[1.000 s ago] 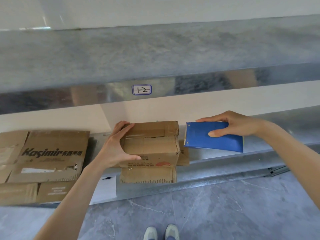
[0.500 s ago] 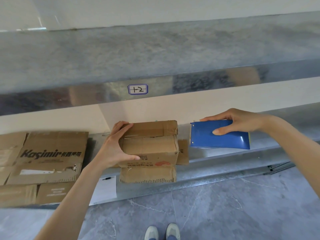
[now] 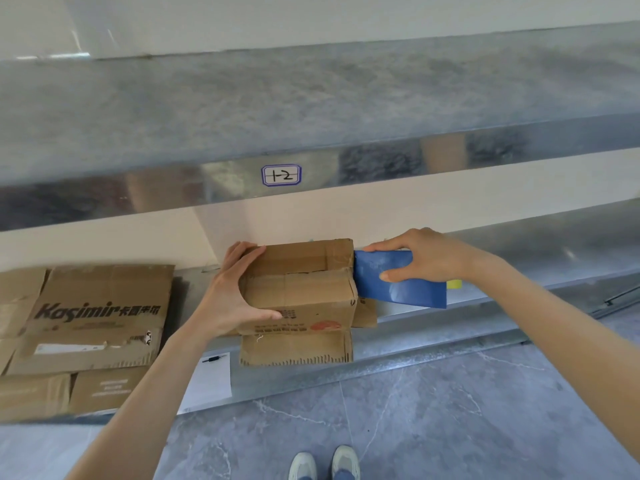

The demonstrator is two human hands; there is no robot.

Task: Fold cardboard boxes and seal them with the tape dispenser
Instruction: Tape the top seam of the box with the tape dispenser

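Found the cardboard box [image 3: 301, 292] on the lower shelf [image 3: 415, 330], close to the front lip, one flap hanging down over the edge and another sticking out at the right. Clamped its left end in the left grip [image 3: 228, 296]: thumb across the front face, fingers curled over the top rear edge. Pinched the blue tape dispenser [image 3: 408, 292] in the right grip [image 3: 429, 258], fingers over the top and thumb on the near face, with its nose right at the box's upper right corner, apparently touching. Couldn't see the tape roll or blade from this angle. Noted a ragged seam across the top, not lying flush.

Read it as the start of a sealing pass, with no tape visibly stuck down yet.

Risks, as judged:
- Could have run tape off the seam, given the skewed entry at the corner.
- Could have bridged or wrinkled tape over that uneven seam unless pressed flat first.
- Could have shoved the box sideways or off the lip, braced on one side only on slick metal.
- Could have snagged the loose right flap under the dispenser.
- Could have nicked the left fingers at the far end of the pull.

Also spotted flattened cardboard [image 3: 93, 317] stacked well to the left and a paper sheet [image 3: 207, 382] by the left forearm.
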